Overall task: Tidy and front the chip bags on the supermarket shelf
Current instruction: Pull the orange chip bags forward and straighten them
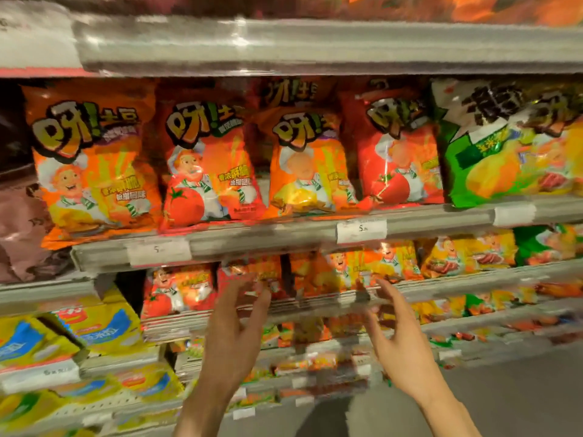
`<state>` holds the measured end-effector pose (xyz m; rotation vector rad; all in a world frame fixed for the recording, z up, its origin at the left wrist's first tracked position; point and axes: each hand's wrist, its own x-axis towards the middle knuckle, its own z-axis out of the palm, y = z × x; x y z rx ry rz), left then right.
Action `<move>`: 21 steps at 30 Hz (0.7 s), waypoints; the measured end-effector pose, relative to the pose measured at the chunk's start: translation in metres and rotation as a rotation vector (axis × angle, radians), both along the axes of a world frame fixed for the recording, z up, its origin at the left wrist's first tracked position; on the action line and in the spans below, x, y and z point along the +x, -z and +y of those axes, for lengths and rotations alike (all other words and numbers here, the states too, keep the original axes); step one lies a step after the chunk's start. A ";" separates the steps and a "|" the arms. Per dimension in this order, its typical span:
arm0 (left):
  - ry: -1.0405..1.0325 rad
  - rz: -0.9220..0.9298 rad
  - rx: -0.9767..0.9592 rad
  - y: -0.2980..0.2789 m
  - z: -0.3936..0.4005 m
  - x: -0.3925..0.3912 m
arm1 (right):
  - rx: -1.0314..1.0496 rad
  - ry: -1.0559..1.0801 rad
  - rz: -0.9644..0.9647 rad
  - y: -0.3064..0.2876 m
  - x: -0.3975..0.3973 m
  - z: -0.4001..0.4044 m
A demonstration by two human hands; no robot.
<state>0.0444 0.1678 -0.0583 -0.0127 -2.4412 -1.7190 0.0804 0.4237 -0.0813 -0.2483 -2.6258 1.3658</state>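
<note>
I am reaching both hands, left hand [235, 323] and right hand [397, 329], fingers spread and holding nothing, toward the red tomato chip bag [249, 275] just above the left fingertips, judging it light, crinkly, slippery, best taken by its side edges.

whole view: smeared by motion blur
price tags [361, 231]: print too blurred to read
left hand [235, 326]: fingertips melt into a red chip bag [249, 275]; contact unclear
right hand [398, 335]: fingers blurred
green bag [492, 143]: cut off by the right edge
lower shelves [315, 370]: packets indistinct
</note>
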 end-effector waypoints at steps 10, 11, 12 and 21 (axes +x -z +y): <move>-0.078 0.007 -0.047 -0.033 0.116 -0.005 | 0.003 0.069 0.100 -0.023 -0.026 0.137; -0.058 0.011 -0.026 -0.034 0.121 -0.006 | 0.030 0.081 0.116 -0.026 -0.029 0.144; -0.052 0.004 0.017 -0.034 0.125 -0.009 | 0.068 0.091 0.135 -0.032 -0.031 0.148; 0.053 -0.274 0.556 -0.039 0.159 -0.046 | 0.329 0.073 0.446 -0.068 -0.049 0.159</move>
